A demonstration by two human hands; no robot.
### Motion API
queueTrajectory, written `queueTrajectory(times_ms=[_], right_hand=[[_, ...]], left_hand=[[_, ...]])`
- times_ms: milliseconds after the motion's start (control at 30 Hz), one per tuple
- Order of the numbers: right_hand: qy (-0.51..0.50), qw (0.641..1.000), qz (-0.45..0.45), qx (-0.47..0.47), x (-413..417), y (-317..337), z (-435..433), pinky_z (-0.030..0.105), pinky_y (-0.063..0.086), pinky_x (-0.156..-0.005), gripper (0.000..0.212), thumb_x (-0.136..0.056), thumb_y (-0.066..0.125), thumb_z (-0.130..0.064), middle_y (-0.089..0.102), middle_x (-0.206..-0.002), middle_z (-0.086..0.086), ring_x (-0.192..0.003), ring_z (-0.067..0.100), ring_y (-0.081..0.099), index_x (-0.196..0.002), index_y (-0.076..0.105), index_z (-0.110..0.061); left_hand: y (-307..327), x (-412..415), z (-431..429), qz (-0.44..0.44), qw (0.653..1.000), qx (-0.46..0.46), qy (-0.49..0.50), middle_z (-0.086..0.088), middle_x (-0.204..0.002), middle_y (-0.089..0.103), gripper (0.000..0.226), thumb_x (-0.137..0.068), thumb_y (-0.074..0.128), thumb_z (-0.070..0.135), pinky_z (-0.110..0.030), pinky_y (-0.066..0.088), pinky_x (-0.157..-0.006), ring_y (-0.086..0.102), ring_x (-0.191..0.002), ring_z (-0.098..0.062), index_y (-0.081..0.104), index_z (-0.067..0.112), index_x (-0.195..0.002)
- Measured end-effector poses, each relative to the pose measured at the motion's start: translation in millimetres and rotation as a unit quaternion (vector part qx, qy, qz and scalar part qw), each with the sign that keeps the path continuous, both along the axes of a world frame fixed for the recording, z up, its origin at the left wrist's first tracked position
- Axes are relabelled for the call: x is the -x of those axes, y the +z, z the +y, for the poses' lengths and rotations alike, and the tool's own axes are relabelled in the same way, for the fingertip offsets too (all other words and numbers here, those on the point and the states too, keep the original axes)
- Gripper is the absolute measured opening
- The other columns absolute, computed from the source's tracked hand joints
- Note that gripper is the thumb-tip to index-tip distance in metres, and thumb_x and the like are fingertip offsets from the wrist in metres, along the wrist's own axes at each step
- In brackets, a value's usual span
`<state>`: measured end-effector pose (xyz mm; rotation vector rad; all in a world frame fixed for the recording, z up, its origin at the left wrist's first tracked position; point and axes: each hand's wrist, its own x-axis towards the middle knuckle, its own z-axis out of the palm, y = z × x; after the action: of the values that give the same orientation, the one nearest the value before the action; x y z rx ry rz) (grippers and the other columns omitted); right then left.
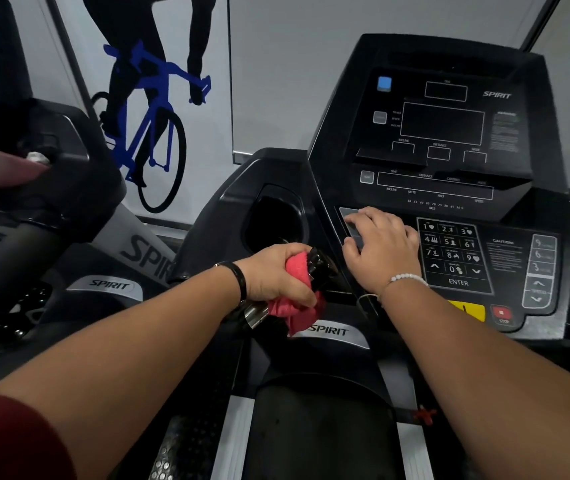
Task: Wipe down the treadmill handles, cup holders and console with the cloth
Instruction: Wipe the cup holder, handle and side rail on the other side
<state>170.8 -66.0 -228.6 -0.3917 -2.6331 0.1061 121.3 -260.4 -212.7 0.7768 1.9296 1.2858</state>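
Left hand (273, 275) clenches crumpled pink cloth (299, 313) round glossy handle (323, 268); right hand (380, 247) relaxed on console (443, 126).

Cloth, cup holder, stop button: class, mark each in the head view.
Cloth (295, 271): head view, upper pink fold.
Cup holder (276, 211): head view, dark inner wall.
Stop button (501, 312): head view, red face.

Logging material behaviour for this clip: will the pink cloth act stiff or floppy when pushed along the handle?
Probably floppy: the pink cloth bunches in the left hand, a loose end drooping below. Likely light, and it should mould round the handle rather than slip.
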Motion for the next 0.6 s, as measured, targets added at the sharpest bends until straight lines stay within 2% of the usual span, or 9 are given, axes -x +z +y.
queueTrajectory(times_ms=[100,167,300,400,500,600], right_hand=[[0.000,1.000,-0.002,-0.002,0.1,0.7,0.4,0.043,0.024,-0.104,0.036,-0.087,0.047,-0.035,0.046,-0.136,-0.010,-0.129,0.015,0.036,-0.122,0.053,-0.034],[0.000,1.000,-0.004,0.000,0.1,0.7,0.3,0.042,0.024,-0.105,0.036,-0.087,0.047,-0.035,0.046,-0.137,-0.010,-0.129,0.015,0.035,-0.123,0.053,-0.034],[0.002,1.000,-0.007,0.003,-1.1,1.1,-0.8,0.042,0.023,-0.107,0.037,-0.088,0.046,-0.035,0.045,-0.138,-0.008,-0.131,0.016,0.035,-0.124,0.053,-0.033],[0.002,1.000,-0.007,0.003,-1.2,0.9,-0.9,0.043,0.023,-0.108,0.037,-0.088,0.046,-0.034,0.046,-0.139,-0.007,-0.132,0.016,0.035,-0.125,0.053,-0.032],[0.003,1.000,-0.004,-0.001,-1.0,0.6,-1.4,0.043,0.024,-0.108,0.037,-0.088,0.047,-0.034,0.046,-0.138,-0.007,-0.131,0.017,0.036,-0.125,0.054,-0.031],[0.002,1.000,-0.001,-0.002,-0.8,0.5,-0.9,0.043,0.024,-0.107,0.037,-0.088,0.047,-0.034,0.047,-0.137,-0.007,-0.131,0.017,0.036,-0.124,0.054,-0.031]], left_hand=[[-4.0,-9.5,1.2,0.097,0.993,0.022,0.064,0.003,-0.096,0.063,0.053,-0.059,0.084,0.012,-0.032,0.058,-0.074,0.066,-0.087,-0.016,0.057,0.030,-0.101],[-8.2,-20.3,1.3,0.174,0.976,0.041,0.121,0.008,-0.099,0.060,0.061,-0.058,0.082,0.023,-0.030,0.055,-0.078,0.062,-0.090,-0.012,0.054,0.032,-0.112],[-14.6,-39.7,1.4,0.299,0.930,0.045,0.208,0.014,-0.099,0.056,0.064,-0.061,0.076,0.034,-0.028,0.049,-0.083,0.055,-0.093,-0.010,0.049,0.035,-0.119],[-25.3,-47.7,4.6,0.380,0.888,0.045,0.255,0.014,-0.109,0.055,0.065,-0.066,0.071,0.038,-0.026,0.044,-0.085,0.051,-0.101,-0.012,0.043,0.035,-0.125],[-32.8,-51.2,6.6,0.423,0.864,0.055,0.269,0.009,-0.116,0.054,0.069,-0.071,0.067,0.036,-0.024,0.037,-0.081,0.049,-0.104,-0.017,0.036,0.034,-0.132],[-35.3,-47.5,2.2,0.402,0.883,0.051,0.236,0.005,-0.119,0.042,0.085,-0.067,0.073,0.035,-0.024,0.038,-0.083,0.047,-0.104,-0.017,0.022,0.038,-0.136]])
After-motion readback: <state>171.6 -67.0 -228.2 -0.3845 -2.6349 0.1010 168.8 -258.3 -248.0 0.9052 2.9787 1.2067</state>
